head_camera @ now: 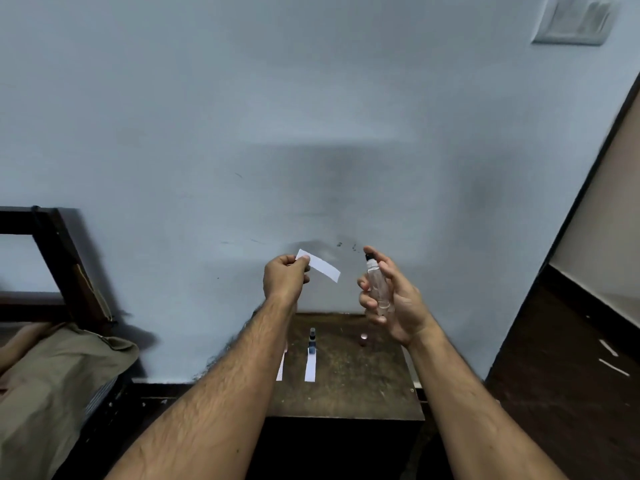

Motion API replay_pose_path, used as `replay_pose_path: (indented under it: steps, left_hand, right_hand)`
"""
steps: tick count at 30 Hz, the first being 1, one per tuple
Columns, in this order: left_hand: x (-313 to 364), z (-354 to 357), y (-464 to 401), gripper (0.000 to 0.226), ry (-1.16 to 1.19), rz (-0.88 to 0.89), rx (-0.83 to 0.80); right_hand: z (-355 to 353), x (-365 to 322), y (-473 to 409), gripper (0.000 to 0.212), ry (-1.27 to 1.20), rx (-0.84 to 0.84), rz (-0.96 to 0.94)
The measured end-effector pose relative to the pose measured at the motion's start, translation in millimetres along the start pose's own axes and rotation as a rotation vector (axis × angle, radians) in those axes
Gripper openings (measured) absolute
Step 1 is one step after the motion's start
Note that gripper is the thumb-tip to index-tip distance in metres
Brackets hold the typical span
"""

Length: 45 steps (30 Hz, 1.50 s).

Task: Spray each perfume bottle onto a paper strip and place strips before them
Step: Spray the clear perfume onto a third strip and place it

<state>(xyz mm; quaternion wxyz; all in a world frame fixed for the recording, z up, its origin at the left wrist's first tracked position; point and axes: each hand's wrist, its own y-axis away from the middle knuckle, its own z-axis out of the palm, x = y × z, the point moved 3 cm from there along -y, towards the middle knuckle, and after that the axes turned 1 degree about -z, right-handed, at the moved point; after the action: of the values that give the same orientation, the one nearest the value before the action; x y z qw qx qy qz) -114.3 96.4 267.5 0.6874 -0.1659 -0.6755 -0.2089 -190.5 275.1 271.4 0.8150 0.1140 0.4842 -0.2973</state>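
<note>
While the left hand (284,277) pinches one end of a white paper strip (320,266) between thumb and fingers, the right hand (391,299) curls round a clear spray bottle (376,285) with a dark nozzle, held upright just beside the strip's free end, both raised above the small brown table (349,386). Near the table's far edge stands a dark bottle (312,341) with a strip (310,368) lying before it; another strip (281,368) lies at the left edge, and a small cap (363,338) sits further right.

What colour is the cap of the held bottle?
Black, on the clear bottle in the right hand; head view.
</note>
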Motion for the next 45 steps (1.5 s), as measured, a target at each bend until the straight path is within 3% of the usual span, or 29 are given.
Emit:
replay_pose_path:
  steps: [6,14,20,29,35,45]
  left_hand:
    - [31,-7,3,0.009,0.084,0.014,-0.063]
    - [65,-17,4,0.006,0.118,0.042,-0.09]
    - [93,-18,6,0.006,0.128,0.093,-0.118]
    - [124,-20,7,0.008,0.092,0.181,-0.107]
    - [134,-19,5,0.007,0.093,0.234,-0.101]
    - [143,-11,4,0.008,0.218,0.175,-0.06]
  right_hand:
    - [22,-30,2,0.045,0.23,0.005,-0.124]
    - [53,-74,8,0.035,0.902,0.17,-0.376]
    - [64,-96,7,0.043,1.304,0.3,-0.656]
    - [76,-112,12,0.049,1.435,0.242,-0.795]
    - [80,-119,12,0.043,1.446,0.332,-0.848]
    - [86,-128,15,0.048,1.46,0.337,-0.879]
